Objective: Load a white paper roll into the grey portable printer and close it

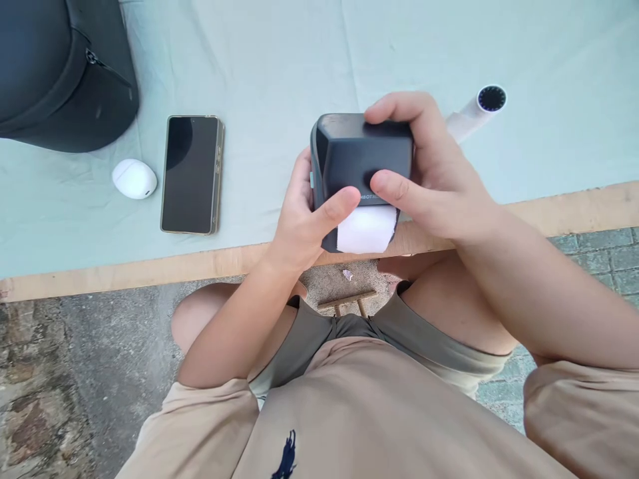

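Both hands hold a small black label printer over the table's front edge. White paper sticks out of its near side. My left hand wraps round its left side, thumb on the lower front edge; its other fingers are mostly hidden underneath. My right hand grips the right side, with the thumb on the front face and a finger on the top. Beyond my right hand lies a white paper roll or tube with a dark end, partly hidden by that hand.
A phone lies on the pale green cloth to the left. Beside it sits a white earbud case. A black zippered bag stands at the far left. The table's wooden edge runs above my knees.
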Action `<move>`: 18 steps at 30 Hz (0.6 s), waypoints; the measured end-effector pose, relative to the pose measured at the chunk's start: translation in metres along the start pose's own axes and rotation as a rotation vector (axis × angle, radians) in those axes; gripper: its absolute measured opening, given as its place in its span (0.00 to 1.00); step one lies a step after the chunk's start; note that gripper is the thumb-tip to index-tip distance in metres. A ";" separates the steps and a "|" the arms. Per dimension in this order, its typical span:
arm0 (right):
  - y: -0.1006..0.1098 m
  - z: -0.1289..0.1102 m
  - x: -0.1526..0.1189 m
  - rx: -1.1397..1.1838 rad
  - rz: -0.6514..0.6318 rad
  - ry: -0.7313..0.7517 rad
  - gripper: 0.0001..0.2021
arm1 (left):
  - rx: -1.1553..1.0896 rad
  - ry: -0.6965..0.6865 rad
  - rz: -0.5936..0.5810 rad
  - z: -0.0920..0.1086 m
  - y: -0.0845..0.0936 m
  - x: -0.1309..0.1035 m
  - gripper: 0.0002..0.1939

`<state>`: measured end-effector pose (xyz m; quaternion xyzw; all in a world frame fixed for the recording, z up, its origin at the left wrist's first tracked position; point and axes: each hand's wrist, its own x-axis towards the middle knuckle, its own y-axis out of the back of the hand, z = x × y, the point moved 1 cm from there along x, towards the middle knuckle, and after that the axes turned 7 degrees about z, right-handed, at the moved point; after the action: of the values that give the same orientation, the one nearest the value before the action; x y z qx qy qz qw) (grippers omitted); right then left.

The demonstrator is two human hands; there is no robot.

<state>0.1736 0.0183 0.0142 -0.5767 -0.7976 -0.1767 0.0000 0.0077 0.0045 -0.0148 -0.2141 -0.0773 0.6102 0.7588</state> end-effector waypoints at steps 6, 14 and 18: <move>-0.001 0.009 0.002 -0.068 0.028 0.006 0.20 | -0.069 0.038 -0.003 0.000 -0.001 0.003 0.19; 0.010 0.004 -0.002 -0.158 0.166 0.065 0.17 | -0.145 0.085 0.015 0.000 -0.006 0.010 0.24; 0.012 0.008 -0.003 -0.151 0.034 0.099 0.27 | -0.142 0.143 0.072 -0.006 0.000 0.011 0.24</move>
<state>0.1867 0.0213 0.0094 -0.5793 -0.7711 -0.2644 -0.0011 0.0126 0.0133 -0.0213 -0.3131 -0.0582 0.6133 0.7228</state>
